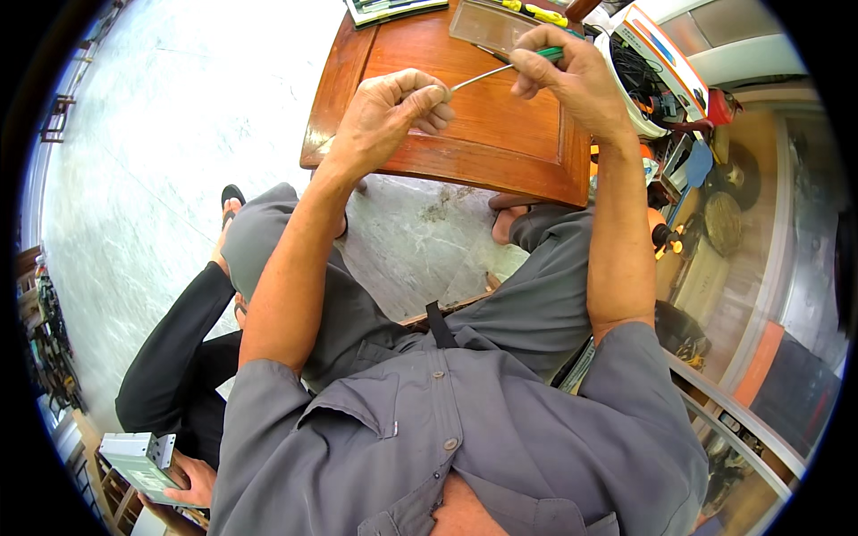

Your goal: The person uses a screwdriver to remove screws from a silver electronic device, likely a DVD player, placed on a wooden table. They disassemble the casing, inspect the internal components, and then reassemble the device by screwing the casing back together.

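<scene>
Above a polished wooden table [487, 134], both my hands are raised and close together. In my right hand [581, 89] is a thin screwdriver [483, 78], its green handle between thumb and fingers and its metal shaft slanting down to the left. My left hand [384, 116] is closed in a pinch at the shaft's tip. Whether a small part sits between those fingertips is hidden. Just beyond my right hand lies a clear plastic case [483, 25], with a yellow-handled tool [536, 11] beside it.
A flat stack [398, 11] lies on the table's far left. To the right stand a white bucket [639, 80] of black cables and a white-orange carton [666, 58]. At lower left, another person in black sleeves holds a metal box [147, 469]. A glass-fronted cabinet [742, 295] lines the right.
</scene>
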